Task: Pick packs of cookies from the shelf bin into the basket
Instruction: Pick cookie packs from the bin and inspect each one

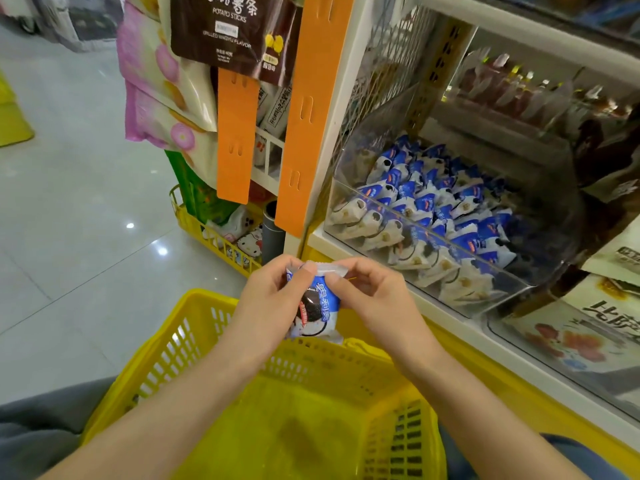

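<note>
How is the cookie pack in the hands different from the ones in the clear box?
The held pack stands upright, alone; the bin packs lie piled on each other. The held pack is gripped by the left hand and right hand above the yellow basket; the bin packs sit untouched in the clear bin. Both have blue-and-white wrappers.

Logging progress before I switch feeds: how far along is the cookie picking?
Done: nothing yet, as far as the view shows; the visible floor of the yellow plastic basket is bare. In hand: one blue and white cookie pack, pinched by the left hand and right hand over the basket's far rim. Left: drop it in, then fetch more matching packs from the clear plastic shelf bin.
</note>
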Available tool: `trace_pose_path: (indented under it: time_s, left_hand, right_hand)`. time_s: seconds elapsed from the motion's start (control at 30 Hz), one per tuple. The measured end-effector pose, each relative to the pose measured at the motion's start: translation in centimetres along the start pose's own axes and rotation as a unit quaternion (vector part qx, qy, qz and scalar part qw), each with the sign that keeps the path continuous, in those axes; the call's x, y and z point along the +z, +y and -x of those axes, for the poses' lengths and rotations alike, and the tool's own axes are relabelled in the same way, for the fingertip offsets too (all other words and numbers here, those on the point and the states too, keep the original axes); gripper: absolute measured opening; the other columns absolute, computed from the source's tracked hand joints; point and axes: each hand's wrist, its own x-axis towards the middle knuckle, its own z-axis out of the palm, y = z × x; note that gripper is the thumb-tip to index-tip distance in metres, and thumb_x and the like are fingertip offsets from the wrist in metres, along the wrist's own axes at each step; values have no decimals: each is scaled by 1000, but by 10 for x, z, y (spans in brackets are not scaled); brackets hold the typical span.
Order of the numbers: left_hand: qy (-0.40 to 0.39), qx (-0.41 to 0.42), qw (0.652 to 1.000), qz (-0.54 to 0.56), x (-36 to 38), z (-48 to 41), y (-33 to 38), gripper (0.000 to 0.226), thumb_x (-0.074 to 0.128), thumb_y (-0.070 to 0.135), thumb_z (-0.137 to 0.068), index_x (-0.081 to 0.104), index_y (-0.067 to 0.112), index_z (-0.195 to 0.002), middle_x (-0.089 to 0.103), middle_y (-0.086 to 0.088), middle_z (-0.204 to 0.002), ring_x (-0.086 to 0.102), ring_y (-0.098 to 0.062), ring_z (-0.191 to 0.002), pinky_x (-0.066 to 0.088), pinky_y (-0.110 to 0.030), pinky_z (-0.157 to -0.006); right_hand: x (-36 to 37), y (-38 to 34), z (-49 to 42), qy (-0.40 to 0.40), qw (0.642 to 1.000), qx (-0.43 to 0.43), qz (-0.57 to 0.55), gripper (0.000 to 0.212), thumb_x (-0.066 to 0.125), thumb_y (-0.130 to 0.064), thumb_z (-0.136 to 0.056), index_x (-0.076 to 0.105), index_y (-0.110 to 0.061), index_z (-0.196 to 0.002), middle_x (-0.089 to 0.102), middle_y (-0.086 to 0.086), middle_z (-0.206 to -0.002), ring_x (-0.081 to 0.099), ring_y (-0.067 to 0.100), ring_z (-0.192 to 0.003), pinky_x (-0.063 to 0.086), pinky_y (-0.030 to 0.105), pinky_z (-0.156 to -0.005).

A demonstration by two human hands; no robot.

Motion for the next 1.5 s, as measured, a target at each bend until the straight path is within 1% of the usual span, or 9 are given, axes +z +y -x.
trace_pose_path:
  time_s: [0.27,0.43,0.57,0.67,0.87,1.0,1.27,1.4,1.5]
  left_hand:
    - [-9,1,1000,6,2,3,-1,32,55,21,-89,56,20,-58,56,-1,-57,54,-6,-51,42,-16,-45]
    - [-39,-58,992,106,2,2,1,36,55,17,-88,58,20,-52,57,-8,-66,56,-15,-62,45,-26,-57]
    - [-52,-82,994,58,2,3,-1,9,58,25,-87,62,19,-83,69,-1,-79,66,-11,-70,51,-22,-60]
    - [-74,-98,992,14,0,5,-5,31,68,21,-80,54,17,-107,70,-1,-98,68,-12,-82,55,-23,-67]
    - [22,-52,997,55,-7,7,-2,21,66,18,-81,60,15,-101,71,-2,-90,67,-8,-68,55,-18,-61]
    - [44,-2,999,-26,-15,5,-1,12,69,21,-79,62,21,-89,71,4,-84,64,-9,-72,54,-23,-63]
    - [8,64,998,-19,-18,7,2,17,55,17,-89,61,23,-74,65,10,-69,60,-2,-68,48,-14,-63]
    - [19,126,988,-88,-22,10,2,19,56,12,-88,59,24,-73,65,12,-71,57,3,-64,45,-11,-58]
    - [24,166,971,-169,-25,16,-1,14,57,19,-87,58,26,-74,64,13,-76,56,2,-65,42,-9,-57]
  right_hand:
    - [1,3,3,26,993,-77,88,19,66,-14,-83,64,-29,-71,66,-13,-68,58,1,-65,48,17,-62]
    - [-4,3,8,55,917,-227,323,8,63,-26,-84,66,-18,-82,58,-13,-76,54,5,-74,46,22,-63]
    - [-4,4,6,85,960,-141,225,7,64,-20,-85,66,-22,-79,62,-12,-73,59,6,-72,47,17,-64]
    - [-8,5,2,126,991,-3,54,12,58,-14,-89,62,-17,-78,66,1,-76,63,7,-64,53,24,-56]
    - [-14,4,-1,35,986,154,-53,25,57,-1,-88,51,-2,-112,62,12,-86,64,7,-62,55,18,-57]
    - [-7,2,3,-89,979,149,102,44,70,-1,-78,50,-13,-116,65,4,-93,62,12,-73,52,18,-63]
    - [-4,3,1,-119,978,143,96,28,70,-5,-78,60,-8,-104,69,12,-102,65,13,-78,54,21,-70]
    - [0,7,5,-142,964,37,223,62,79,-25,-70,50,-20,-124,59,-3,-121,56,6,-110,44,24,-98]
    - [6,5,8,-93,981,-35,165,38,71,-33,-76,56,-33,-111,63,-8,-110,60,3,-100,49,29,-92]
